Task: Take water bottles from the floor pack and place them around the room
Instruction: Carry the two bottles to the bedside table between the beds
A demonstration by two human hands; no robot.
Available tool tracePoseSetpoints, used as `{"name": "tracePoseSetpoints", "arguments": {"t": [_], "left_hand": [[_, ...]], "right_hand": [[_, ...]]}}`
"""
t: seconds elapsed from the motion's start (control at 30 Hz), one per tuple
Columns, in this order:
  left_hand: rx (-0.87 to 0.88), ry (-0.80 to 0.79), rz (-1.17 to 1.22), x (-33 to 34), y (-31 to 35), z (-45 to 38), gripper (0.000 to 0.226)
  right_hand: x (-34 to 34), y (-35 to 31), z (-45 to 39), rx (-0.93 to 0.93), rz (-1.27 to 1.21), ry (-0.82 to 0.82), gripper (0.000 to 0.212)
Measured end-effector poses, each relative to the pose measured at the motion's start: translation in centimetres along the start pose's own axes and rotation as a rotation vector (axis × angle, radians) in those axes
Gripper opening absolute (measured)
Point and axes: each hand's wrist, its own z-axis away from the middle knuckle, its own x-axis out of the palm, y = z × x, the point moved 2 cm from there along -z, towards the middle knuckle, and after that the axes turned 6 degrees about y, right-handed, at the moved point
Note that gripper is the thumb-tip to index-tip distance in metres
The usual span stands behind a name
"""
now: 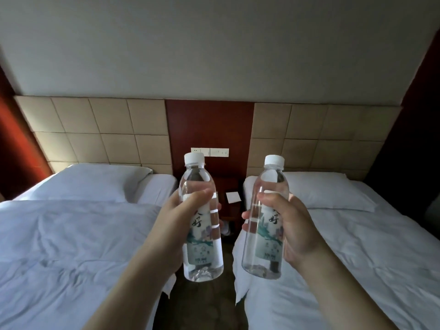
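The left hand (176,217) kept a closed grip around the middle of the left water bottle (202,217), and the right hand (288,225) wrapped its grip likewise around the right water bottle (263,225), both bottles capped, roughly upright and held apart in the air. They hung over the narrow aisle (202,303) of dark floor between the left bed (71,234) and the right bed (357,246), whose white sheet edges hemmed the passage on either side. Ahead, the aisle ended at a dark wooden nightstand (229,186) set against the red wall panel (209,125), with a small white card (233,196) on its top and a switch plate (214,152) above it.
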Motion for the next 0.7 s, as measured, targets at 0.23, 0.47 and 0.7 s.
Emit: {"name": "tracePoseSetpoints", "arguments": {"t": [0.23,0.47,0.7], "left_hand": [[-0.006,-0.123,0.042,-0.4,2.3,-16.8,0.046],[-0.07,-0.221,0.1,1.8,2.5,-30.3,0.052],[-0.098,-0.231,0.051,4.1,0.6,-41.7,0.049]], "right_hand": [[3.0,-0.9,-14.6,0.015,0.047,0.066,0.049],[2.1,-1.6,-25.8,0.021,-0.077,0.146,0.042],[0.7,0.4,-39.1,0.071,-0.055,0.163,0.049]]}}
